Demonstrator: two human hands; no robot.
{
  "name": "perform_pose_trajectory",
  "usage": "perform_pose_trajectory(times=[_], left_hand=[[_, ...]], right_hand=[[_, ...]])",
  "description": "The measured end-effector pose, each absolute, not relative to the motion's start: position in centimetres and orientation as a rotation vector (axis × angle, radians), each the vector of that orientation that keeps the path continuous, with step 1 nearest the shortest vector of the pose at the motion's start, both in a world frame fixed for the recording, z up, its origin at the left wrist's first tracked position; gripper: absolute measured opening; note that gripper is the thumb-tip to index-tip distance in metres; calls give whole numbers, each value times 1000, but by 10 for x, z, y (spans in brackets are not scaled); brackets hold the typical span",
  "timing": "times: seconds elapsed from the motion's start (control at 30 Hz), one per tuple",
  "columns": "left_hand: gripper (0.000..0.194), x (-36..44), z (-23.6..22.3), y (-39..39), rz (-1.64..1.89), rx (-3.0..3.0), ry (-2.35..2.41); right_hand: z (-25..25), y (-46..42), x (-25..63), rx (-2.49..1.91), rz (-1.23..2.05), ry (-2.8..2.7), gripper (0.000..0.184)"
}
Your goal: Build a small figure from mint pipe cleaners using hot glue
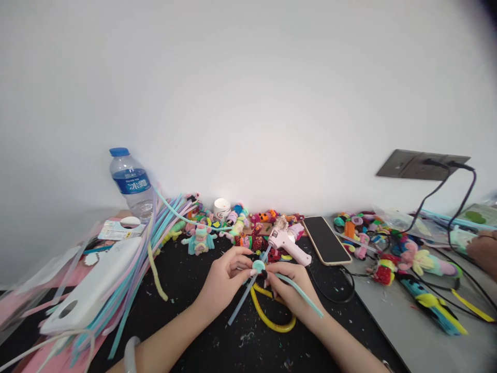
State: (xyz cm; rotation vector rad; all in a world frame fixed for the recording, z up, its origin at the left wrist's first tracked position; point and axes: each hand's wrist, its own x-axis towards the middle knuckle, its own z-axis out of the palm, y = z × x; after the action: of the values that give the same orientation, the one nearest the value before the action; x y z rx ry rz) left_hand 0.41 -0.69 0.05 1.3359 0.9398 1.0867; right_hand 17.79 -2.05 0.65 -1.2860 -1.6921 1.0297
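Note:
A small mint-green coil of pipe cleaner is pinched between the fingertips of my left hand and my right hand. Both hands are closed on it above the black mat. Its loose mint tail runs out across my right hand. Just behind the coil, a pale pink hot glue gun lies on its side. A translucent glue stick slants down below the coil, near my left fingers. Under my right hand curves a yellow loop, partly hidden.
Long pastel pipe cleaners lie at left over a white box, near a water bottle. Small fuzzy figures line the wall, including a teal one. A phone lies right of the glue gun. Another person's hand shows far right.

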Motion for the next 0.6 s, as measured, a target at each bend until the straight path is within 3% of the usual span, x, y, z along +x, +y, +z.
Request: perform_pose_trajectory(times=[0.6], left_hand=[[28,3,0,-2,1038,1222,854]], right_hand=[[11,-20,177,-1271,1211,-1629,21]])
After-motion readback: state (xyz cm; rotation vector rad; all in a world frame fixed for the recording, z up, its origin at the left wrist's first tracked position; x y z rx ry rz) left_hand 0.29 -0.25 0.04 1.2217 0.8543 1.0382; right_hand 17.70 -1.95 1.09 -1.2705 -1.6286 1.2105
